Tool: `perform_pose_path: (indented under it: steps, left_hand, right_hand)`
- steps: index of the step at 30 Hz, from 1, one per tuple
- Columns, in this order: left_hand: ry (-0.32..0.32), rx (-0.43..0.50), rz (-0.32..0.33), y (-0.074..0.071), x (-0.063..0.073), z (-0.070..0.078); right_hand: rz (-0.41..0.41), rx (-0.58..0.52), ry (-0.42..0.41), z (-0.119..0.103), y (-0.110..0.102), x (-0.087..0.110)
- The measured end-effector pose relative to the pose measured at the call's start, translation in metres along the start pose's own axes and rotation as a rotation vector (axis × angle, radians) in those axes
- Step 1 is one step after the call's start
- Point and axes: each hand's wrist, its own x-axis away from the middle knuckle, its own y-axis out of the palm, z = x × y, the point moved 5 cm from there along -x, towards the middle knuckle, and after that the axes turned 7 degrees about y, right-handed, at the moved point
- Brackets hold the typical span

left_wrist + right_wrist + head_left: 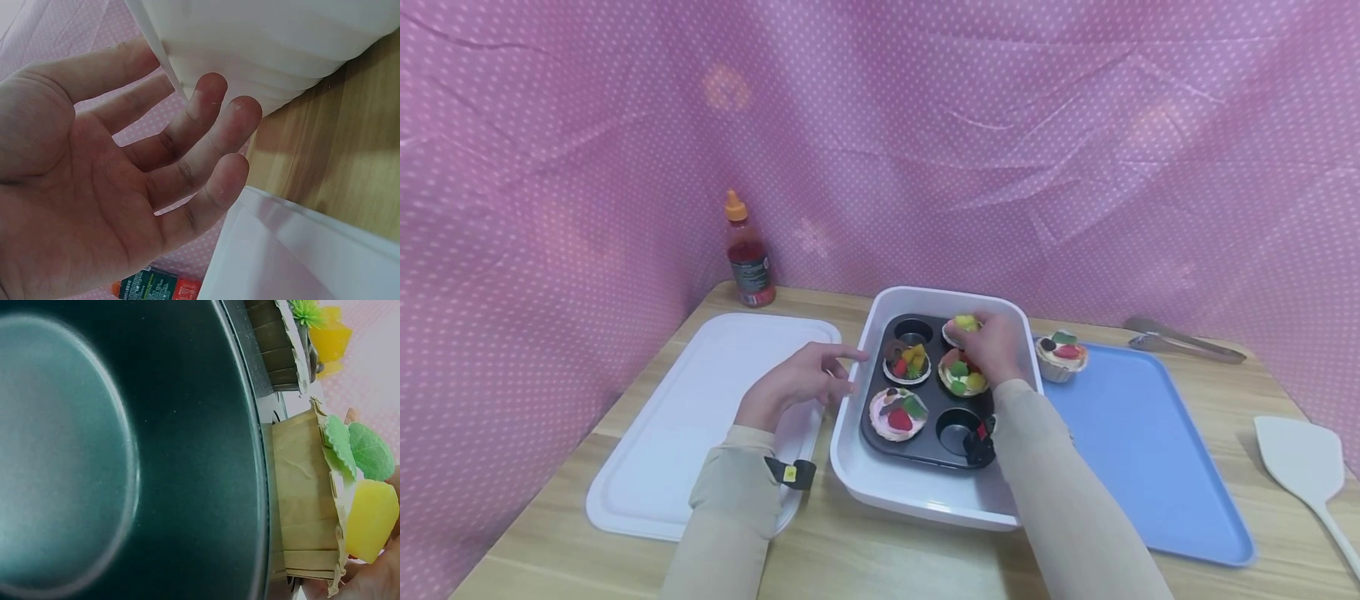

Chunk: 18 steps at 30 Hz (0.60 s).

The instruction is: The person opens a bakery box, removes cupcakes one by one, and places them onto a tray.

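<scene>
My right hand (996,348) is over the far right cup of a black muffin tin (917,454), fingers on a fruit tart (962,327) with yellow fruit and green leaves. In the right wrist view, this tart (306,500) shows its pleated beige case, with fingertips by its edge. Closer to me sits a tart with green and yellow fruit (961,375). The left column holds a tart with orange fruit (913,362) and a pink tart with a strawberry (898,415). At the white bin's (850,475) left rim, my left hand (797,379) is loosely spread, fingertips right at the rim.
A white tray (700,417) lies left of the bin, with a sauce bottle (750,258) behind it. On the right, a blue tray (1150,450) bears another tart (1060,358). Metal tongs (1187,342) and a white spatula (1300,458) lie farther right.
</scene>
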Motion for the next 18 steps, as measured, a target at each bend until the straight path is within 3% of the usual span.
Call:
perform_pose_path:
  steps: [11,18]
  left_hand:
    - [-0.019,-0.020,-0.003,0.0004,-0.0001,0.0003]
    - [0.003,-0.016,0.000,0.0003,0.0007,0.0010]
  right_hand:
    - [-0.009,0.005,0.016,-0.0014,0.0024,0.0001]
    - [-0.007,0.042,-0.007,-0.0030,0.0043,-0.0014]
